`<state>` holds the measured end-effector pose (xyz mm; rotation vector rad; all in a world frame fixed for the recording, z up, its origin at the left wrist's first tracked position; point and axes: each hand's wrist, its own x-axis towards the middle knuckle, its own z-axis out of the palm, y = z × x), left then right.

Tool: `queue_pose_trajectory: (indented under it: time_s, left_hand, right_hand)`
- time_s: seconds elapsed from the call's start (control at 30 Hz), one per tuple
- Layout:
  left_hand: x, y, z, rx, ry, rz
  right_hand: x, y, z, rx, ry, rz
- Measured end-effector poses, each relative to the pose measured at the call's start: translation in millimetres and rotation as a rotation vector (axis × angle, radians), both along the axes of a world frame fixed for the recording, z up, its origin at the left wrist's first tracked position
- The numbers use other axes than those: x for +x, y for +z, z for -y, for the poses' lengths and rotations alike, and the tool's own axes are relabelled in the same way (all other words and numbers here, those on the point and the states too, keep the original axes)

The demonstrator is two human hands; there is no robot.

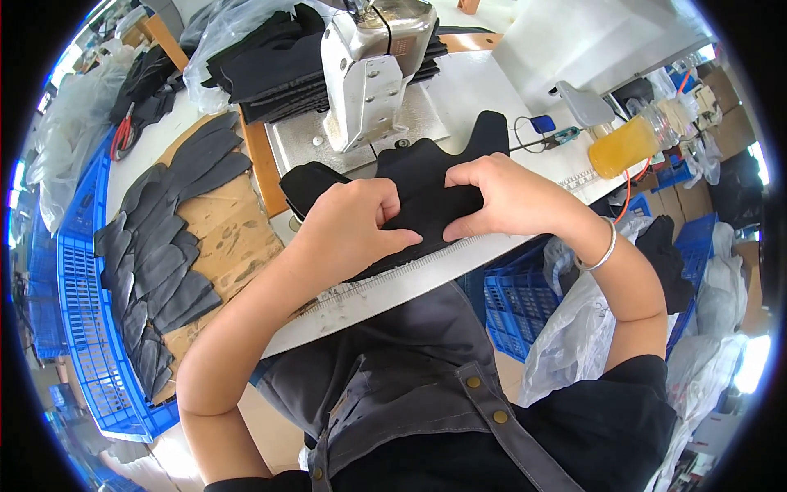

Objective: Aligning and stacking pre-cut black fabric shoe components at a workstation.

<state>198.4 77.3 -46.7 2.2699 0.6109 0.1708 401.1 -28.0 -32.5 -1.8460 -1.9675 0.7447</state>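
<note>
A black cut fabric piece (420,182) with a wavy, lobed outline lies on the white sewing table in front of the sewing machine (370,82). My left hand (348,223) grips its left part, the fingers curled and the thumb pointing right along the near edge. On the other side my right hand (512,197) has its fingers bent onto the fabric and its thumb near my left thumb. The cloth between the two hands lies fairly flat. Just beyond it stands the machine's head; its needle area is partly hidden.
Behind the machine, left, sits a stack of black fabric pieces (266,70). Dark leaf-shaped pieces (160,246) overlap on cardboard (234,238) over a blue crate (86,312). Red-handled scissors (123,133) lie at far left. A jar of yellow liquid (620,148) is at right.
</note>
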Motion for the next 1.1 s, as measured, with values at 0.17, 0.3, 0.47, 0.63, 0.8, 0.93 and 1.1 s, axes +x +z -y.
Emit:
queue_pose_trajectory:
  time_s: [0.17, 0.3, 0.47, 0.63, 0.8, 0.93, 1.1]
  left_hand:
    - [-2, 7, -2, 0.068, -0.011, -0.084]
    - [-7, 14, -10, 0.026, -0.077, -0.178]
    - [-10, 6, -12, 0.082, -0.091, -0.088]
    - [-11, 7, -12, 0.054, -0.067, -0.115]
    - [-13, 8, -11, 0.032, -0.05, -0.108]
    - [-15, 9, -6, 0.029, -0.045, -0.098]
    - [-17, 11, 34, 0.596, 0.169, -0.118]
  right_hand:
    - [-8, 10, -6, -0.09, -0.006, 0.153]
    - [-6, 10, -11, -0.087, 0.045, 0.181]
    - [-7, 12, -13, -0.1, 0.054, 0.198]
    - [-7, 12, -15, -0.153, 0.027, 0.198]
    - [-9, 14, -14, -0.145, 0.026, 0.184]
    - [-11, 16, -14, -0.172, 0.032, 0.184]
    - [-10, 14, -10, -0.119, 0.034, 0.217]
